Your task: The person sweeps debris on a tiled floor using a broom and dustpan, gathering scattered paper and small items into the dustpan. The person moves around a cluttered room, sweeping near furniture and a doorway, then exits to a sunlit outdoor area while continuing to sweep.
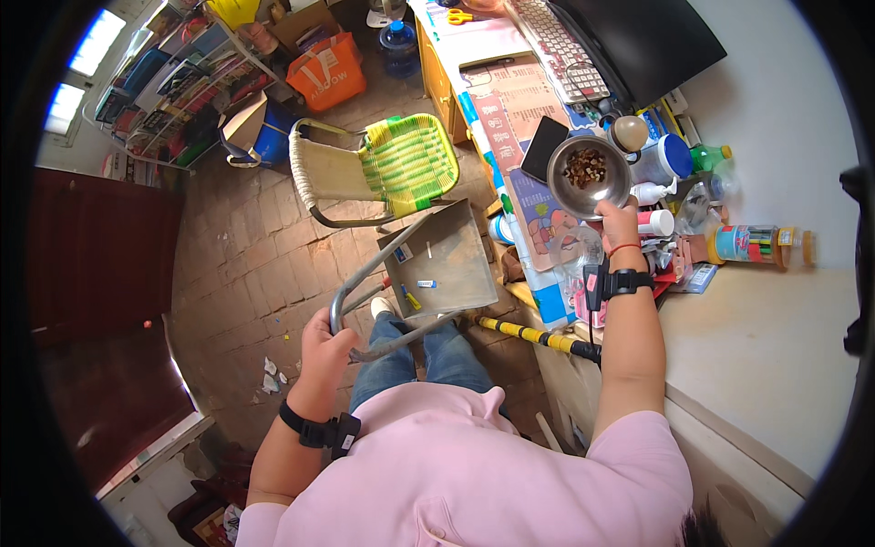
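Observation:
My left hand [325, 345] grips the bent metal tube handle [379, 263] of a dustpan. The grey pan [454, 249] stands at my feet; inside lie a yellow pen-like item [411, 297] and small blue-and-white pieces [426, 284]. On the right, my right hand [618, 224] holds the near rim of a stainless steel bowl [607, 199] over the desk. Brown and pale bits [584, 168], perhaps nuts or dried fruit, cover the bowl's bottom. A black phone [544, 147] lies just left of the bowl, partly hidden by it.
Past the dustpan stands a low chair [410, 161] with a green woven seat. A yellow-and-black pole [526, 333] slants beside the desk. Bottles and jars [673, 157] crowd the desk's right side, near a keyboard [560, 51] and monitor [656, 48]. Paper scraps [271, 377] litter the brick floor.

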{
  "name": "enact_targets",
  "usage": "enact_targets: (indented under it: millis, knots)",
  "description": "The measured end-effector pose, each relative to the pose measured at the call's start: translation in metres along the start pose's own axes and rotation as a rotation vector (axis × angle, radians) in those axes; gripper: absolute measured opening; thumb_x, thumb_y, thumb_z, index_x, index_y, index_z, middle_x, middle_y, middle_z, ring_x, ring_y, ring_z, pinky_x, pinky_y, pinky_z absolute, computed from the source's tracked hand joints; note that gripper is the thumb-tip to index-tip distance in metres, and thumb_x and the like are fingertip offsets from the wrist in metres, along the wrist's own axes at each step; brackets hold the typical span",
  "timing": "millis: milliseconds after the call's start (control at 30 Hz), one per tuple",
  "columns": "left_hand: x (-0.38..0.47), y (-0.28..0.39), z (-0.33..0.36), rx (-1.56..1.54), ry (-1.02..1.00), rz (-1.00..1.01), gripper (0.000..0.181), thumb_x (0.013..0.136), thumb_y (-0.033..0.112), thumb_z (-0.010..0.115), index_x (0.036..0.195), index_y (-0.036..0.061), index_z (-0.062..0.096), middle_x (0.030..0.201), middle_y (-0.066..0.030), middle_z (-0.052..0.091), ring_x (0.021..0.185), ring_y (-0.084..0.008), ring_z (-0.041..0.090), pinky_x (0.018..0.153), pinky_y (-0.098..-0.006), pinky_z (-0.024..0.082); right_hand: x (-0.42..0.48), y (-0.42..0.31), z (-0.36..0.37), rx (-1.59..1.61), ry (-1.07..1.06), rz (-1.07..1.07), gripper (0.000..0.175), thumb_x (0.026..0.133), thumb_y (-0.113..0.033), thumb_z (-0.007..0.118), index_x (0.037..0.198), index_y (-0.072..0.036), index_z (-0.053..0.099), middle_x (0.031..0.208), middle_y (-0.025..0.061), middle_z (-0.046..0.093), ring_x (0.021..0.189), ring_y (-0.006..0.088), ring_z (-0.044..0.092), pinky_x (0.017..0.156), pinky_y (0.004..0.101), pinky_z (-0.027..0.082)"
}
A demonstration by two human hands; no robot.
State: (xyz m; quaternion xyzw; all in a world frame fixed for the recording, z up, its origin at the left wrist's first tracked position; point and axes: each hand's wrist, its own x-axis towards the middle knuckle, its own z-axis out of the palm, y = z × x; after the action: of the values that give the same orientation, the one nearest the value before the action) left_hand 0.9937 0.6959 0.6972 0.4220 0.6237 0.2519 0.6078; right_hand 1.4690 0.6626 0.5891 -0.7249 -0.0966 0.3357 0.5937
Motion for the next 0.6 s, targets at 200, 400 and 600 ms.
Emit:
enact_targets:
  millis: [200, 400, 600]
  knots:
    - [-0.007, -0.007, -0.017, -0.006, 0.007, -0.004, 0.012, 0.065, 0.000, 0.058, 0.072, 0.0057, 0.050, 0.061, 0.0039, 0.044, 0.051, -0.0060, 0.039, 0.046, -0.0218, 0.031, -0.070, 0.048, 0.059, -0.158, -0.345, 0.314, 0.043, 0.065, 0.000, 0.057, 0.106, 0.011, 0.050, 0.091, 0.0160, 0.059, 0.073, 0.0231, 0.060, 0.061, 0.0310, 0.049]
    - [-0.027, -0.001, -0.036, -0.101, 0.043, -0.024, 0.016, 0.062, -0.003, 0.057, 0.072, 0.0061, 0.049, 0.062, 0.0025, 0.044, 0.053, -0.0073, 0.039, 0.048, -0.0221, 0.032, -0.145, 0.141, 0.134, -0.976, -0.219, -0.085, 0.047, 0.078, -0.006, 0.055, 0.123, 0.000, 0.042, 0.114, 0.0251, 0.055, 0.112, 0.0387, 0.051, 0.095, 0.0444, 0.040]
    - [-0.058, 0.017, -0.061, -0.137, 0.086, -0.037, 0.018, 0.059, -0.005, 0.057, 0.071, 0.0057, 0.048, 0.063, 0.0006, 0.046, 0.056, -0.0091, 0.041, 0.050, -0.0233, 0.032, -0.168, 0.179, 0.144, -0.825, -0.246, -0.640, 0.052, 0.082, -0.001, 0.049, 0.131, -0.007, 0.036, 0.129, 0.0234, 0.040, 0.113, 0.0424, 0.046, 0.093, 0.0443, 0.041]
